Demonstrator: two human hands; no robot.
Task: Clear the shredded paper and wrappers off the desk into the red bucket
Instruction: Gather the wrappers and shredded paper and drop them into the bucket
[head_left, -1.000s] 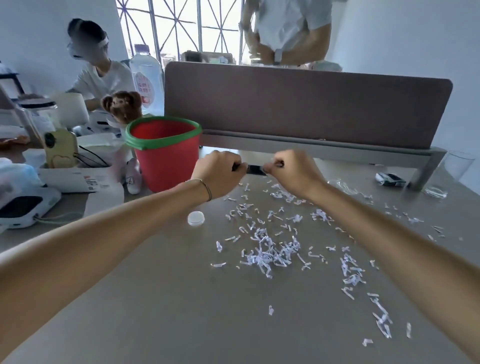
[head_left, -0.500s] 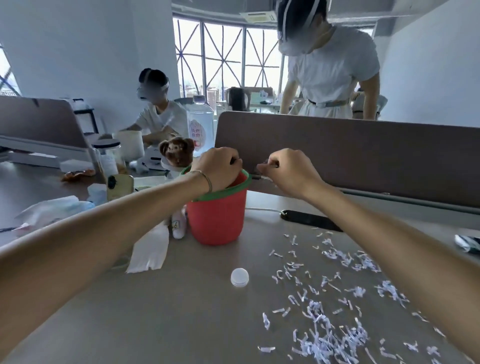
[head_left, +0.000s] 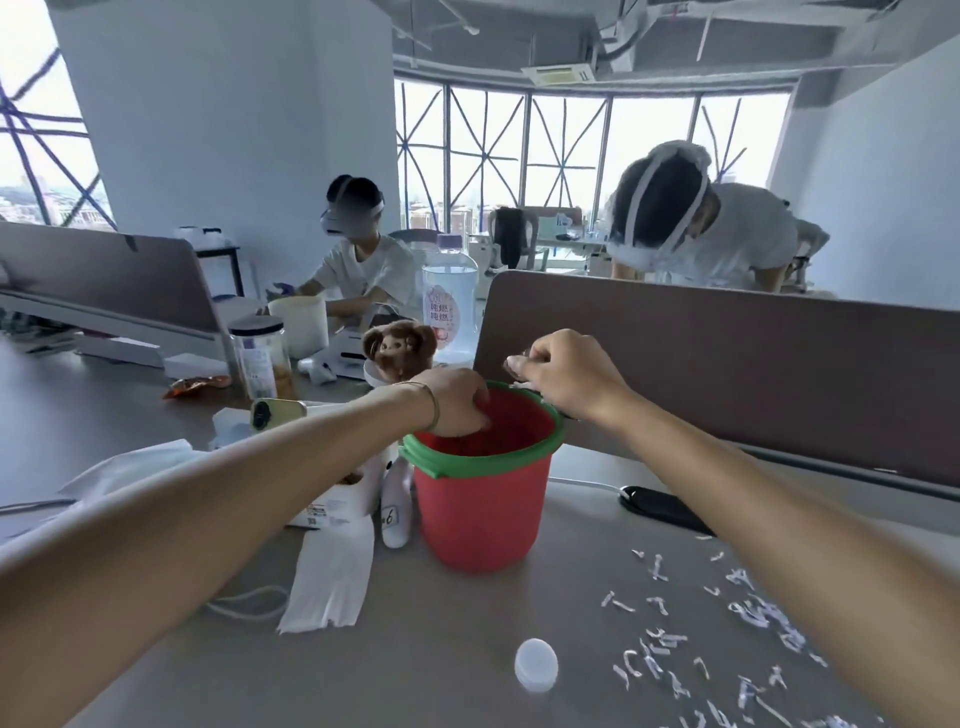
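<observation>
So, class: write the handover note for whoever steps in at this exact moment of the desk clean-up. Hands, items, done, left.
Left hand: fingers dipped inside the red bucket; whether it holds anything cannot be seen.
Right hand: over the bucket's far rim, fingers curled; its fingertips seem to pinch something small, unclear what.
Shredded paper: scattered on the desk, right of the bucket.
White bottle cap: on the desk in front of the bucket.
Done: nothing visibly confirmed inside the bucket.
Left: gather the paper shreds into the bucket.
</observation>
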